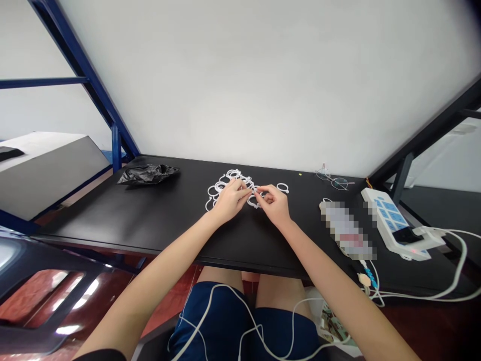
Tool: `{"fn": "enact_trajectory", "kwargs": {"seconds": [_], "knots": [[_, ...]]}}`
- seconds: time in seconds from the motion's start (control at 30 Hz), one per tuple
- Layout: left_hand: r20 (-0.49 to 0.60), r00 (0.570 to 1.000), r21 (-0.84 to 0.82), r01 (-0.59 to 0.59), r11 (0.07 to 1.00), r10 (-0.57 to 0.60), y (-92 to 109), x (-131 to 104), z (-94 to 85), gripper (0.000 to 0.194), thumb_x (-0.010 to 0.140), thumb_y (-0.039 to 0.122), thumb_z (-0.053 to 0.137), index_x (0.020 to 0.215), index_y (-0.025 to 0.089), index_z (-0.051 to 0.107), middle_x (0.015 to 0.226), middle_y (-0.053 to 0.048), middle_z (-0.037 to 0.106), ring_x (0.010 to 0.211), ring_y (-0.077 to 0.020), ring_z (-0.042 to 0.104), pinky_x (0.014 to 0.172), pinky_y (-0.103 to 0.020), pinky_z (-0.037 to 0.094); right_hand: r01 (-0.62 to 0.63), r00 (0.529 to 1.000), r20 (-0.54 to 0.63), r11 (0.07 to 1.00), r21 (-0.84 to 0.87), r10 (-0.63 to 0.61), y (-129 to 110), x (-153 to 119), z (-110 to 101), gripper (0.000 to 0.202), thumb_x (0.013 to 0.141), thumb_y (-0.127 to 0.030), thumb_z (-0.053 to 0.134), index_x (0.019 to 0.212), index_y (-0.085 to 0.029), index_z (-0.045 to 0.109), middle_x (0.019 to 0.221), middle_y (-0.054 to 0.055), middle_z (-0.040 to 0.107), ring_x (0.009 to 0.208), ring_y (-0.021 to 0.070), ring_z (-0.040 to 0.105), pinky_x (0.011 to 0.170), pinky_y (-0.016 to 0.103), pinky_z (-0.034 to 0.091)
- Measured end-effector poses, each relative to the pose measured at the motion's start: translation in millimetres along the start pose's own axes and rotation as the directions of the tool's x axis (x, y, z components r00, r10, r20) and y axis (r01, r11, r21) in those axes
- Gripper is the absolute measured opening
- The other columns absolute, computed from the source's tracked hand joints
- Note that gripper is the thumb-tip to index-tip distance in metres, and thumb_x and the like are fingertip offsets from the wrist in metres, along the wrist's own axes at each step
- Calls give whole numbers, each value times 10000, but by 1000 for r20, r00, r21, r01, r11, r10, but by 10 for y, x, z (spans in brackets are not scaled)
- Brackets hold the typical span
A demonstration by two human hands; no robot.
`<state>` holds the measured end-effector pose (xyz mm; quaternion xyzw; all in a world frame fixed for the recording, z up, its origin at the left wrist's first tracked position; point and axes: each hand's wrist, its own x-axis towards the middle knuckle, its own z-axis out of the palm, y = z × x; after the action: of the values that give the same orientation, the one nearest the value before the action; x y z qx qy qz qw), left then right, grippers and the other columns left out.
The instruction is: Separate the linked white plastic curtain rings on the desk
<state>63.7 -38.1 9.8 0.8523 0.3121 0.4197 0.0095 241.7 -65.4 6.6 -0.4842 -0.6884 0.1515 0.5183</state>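
My left hand (230, 201) and my right hand (276, 203) meet above the black table, fingertips close together. Both pinch a small part of a white ring (254, 190); fingers hide some of it. Thin white rings, each with a small knob-like joint, lie in an overlapping pile (219, 186) behind and beside my left hand. One separate white ring (287, 191) rests just beyond my right hand. Whether the pinched ring's joint is fastened is too small to tell.
A crumpled black plastic bag (148, 174) lies at the table's left. On the right are eyeglasses (340, 183), a blurred-out phone (347, 230) on a cable, and a white power strip (393, 220) with a plugged-in charger. White cables (263, 341) cross my lap.
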Motion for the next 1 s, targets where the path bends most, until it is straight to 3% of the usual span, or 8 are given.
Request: {"fn": "enact_trajectory", "kwargs": {"seconds": [0.27,0.57,1.0], "knots": [[19,1000,11,-24,1000,23,-22,-1,-6,289,972,288,433,931,182,699,856,-78,547,804,-179,454,714,-311,421,-75,996,48,994,77,71,-14,-10,2,263,836,-463,634,895,-210,676,620,1,637,509,165,648,505,278,488],[28,999,12,-32,999,31,-9,-5,-5,278,974,278,434,945,183,694,851,-75,547,801,-179,457,715,-314,425,-21,999,29,1000,23,21,31,-6,-3,258,850,-452,620,848,-202,686,490,-40,548,425,141,572,494,282,460],[42,999,-9,-29,1000,29,-4,-5,-5,297,979,284,410,959,181,688,855,-81,550,807,-185,471,709,-320,431,-6,1000,23,1000,-16,7,23,-13,-10,221,849,-419,617,838,-209,683,463,-55,511,393,125,504,492,288,438]]}}
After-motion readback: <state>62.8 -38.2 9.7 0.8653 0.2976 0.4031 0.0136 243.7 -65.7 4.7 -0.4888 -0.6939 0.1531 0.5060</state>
